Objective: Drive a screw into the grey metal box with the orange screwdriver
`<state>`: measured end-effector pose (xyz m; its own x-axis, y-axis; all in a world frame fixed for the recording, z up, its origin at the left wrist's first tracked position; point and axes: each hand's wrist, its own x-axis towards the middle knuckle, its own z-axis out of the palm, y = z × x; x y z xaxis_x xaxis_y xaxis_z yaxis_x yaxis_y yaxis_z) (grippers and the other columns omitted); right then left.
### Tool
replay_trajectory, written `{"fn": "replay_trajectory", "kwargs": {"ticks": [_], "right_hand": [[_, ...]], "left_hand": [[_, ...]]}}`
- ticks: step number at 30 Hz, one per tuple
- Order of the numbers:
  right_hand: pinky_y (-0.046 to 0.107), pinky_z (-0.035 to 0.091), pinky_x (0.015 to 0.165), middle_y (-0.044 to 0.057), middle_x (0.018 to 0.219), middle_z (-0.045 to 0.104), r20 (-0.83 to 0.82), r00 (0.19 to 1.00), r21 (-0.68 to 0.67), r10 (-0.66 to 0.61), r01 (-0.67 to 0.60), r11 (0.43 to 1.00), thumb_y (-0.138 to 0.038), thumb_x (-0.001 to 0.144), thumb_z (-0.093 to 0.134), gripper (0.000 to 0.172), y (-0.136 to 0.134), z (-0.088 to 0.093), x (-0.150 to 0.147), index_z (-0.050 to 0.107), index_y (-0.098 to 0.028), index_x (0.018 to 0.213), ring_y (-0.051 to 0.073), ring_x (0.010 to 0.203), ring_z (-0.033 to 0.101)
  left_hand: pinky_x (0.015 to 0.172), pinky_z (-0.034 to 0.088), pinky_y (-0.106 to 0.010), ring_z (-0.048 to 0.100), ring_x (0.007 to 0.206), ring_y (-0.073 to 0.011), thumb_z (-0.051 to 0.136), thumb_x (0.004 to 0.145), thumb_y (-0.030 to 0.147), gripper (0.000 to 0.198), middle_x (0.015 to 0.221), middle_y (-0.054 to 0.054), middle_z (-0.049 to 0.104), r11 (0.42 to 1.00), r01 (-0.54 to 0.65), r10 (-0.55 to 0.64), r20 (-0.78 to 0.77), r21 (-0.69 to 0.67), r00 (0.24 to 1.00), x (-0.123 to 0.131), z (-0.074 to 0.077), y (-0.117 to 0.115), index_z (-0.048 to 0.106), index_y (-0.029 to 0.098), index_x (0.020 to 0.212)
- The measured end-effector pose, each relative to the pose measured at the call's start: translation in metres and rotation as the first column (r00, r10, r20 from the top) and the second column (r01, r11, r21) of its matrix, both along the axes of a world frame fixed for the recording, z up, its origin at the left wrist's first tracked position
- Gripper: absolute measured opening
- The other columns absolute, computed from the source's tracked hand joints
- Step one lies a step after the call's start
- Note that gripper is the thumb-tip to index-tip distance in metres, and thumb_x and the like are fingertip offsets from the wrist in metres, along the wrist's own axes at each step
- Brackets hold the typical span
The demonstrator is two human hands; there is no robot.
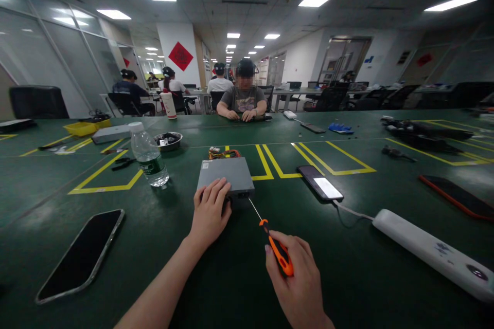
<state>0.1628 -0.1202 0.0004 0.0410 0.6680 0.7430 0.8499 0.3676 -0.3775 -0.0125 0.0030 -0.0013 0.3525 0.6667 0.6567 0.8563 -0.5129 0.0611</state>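
Note:
A grey metal computer power supply (224, 172) lies on the green table in front of me, its bundle of coloured cables (227, 153) behind it. My left hand (211, 211) grips its near left edge, fingers over the top and thumb at the front face. In my right hand (295, 272) is a screwdriver with an orange and black handle (281, 253). Its thin shaft points up and left, and the tip is at the power supply's near right corner. I cannot make out whether the tip sits in a screw.
Left of the box stand a water bottle (150, 157) and a metal bowl (169, 141); a phone (83, 252) lies nearer. On the right are a lit phone (319, 183), a white power strip (428, 249) and an orange-edged phone (457, 195). A person (243, 100) sits opposite.

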Motion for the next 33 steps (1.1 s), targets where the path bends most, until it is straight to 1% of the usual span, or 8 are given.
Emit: {"fn": "replay_trajectory", "kwargs": {"ticks": [5, 13, 24, 28, 33], "right_hand": [[0.029, 0.05, 0.066, 0.004, 0.086, 0.061, 0.017, 0.997, -0.081, 0.081, -0.079, 0.994, -0.025, 0.088, 0.044, 0.023, 0.0004, -0.0002, -0.0071, 0.053, -0.022, 0.108, 0.017, 0.077, 0.061], [0.032, 0.049, 0.068, 0.004, 0.09, 0.06, 0.037, 0.994, -0.166, 0.105, -0.098, 0.981, -0.027, 0.089, 0.043, 0.025, 0.0021, -0.0067, -0.0077, 0.049, -0.024, 0.113, 0.019, 0.082, 0.058], [0.03, 0.049, 0.067, 0.004, 0.086, 0.06, 0.016, 0.995, -0.141, 0.1, -0.096, 0.985, -0.027, 0.089, 0.043, 0.023, 0.0026, -0.0037, -0.0082, 0.052, -0.022, 0.11, 0.017, 0.078, 0.059], [0.03, 0.049, 0.066, 0.004, 0.088, 0.059, 0.018, 0.995, -0.155, 0.097, -0.093, 0.984, -0.028, 0.09, 0.042, 0.024, 0.0037, -0.0045, -0.0083, 0.051, -0.023, 0.112, 0.017, 0.077, 0.058], [0.029, 0.048, 0.064, 0.004, 0.085, 0.058, 0.038, 0.995, -0.131, 0.091, -0.085, 0.988, -0.029, 0.093, 0.037, 0.024, 0.0036, -0.0047, -0.0109, 0.051, -0.022, 0.11, 0.017, 0.075, 0.058]], "left_hand": [[0.1, 0.026, -0.044, 0.043, 0.121, -0.0234, 0.046, 0.083, 0.021, 0.038, 0.129, -0.007, 0.051, 1.0, 0.004, -0.004, 0.036, 0.015, 0.999, 0.0019, -0.0002, 0.0, 0.048, 0.024, 0.121], [0.101, 0.026, -0.043, 0.042, 0.122, -0.0226, 0.046, 0.084, 0.022, 0.037, 0.13, -0.006, 0.05, 1.0, -0.001, 0.001, 0.032, 0.004, 0.999, 0.0022, -0.0005, 0.0004, 0.047, 0.024, 0.121], [0.101, 0.025, -0.042, 0.041, 0.123, -0.0222, 0.045, 0.084, 0.023, 0.036, 0.131, -0.005, 0.049, 1.0, -0.013, 0.014, 0.023, -0.003, 1.0, 0.0017, -0.0009, 0.0002, 0.047, 0.023, 0.12], [0.101, 0.024, -0.042, 0.041, 0.122, -0.0218, 0.046, 0.084, 0.023, 0.036, 0.131, -0.005, 0.05, 1.0, -0.019, 0.019, 0.02, -0.003, 1.0, 0.0024, -0.0007, 0.0, 0.047, 0.023, 0.12], [0.101, 0.024, -0.041, 0.042, 0.122, -0.0219, 0.047, 0.084, 0.023, 0.036, 0.13, -0.005, 0.05, 1.0, -0.02, 0.02, 0.022, 0.002, 1.0, 0.0031, -0.001, 0.0003, 0.047, 0.023, 0.12]]}}
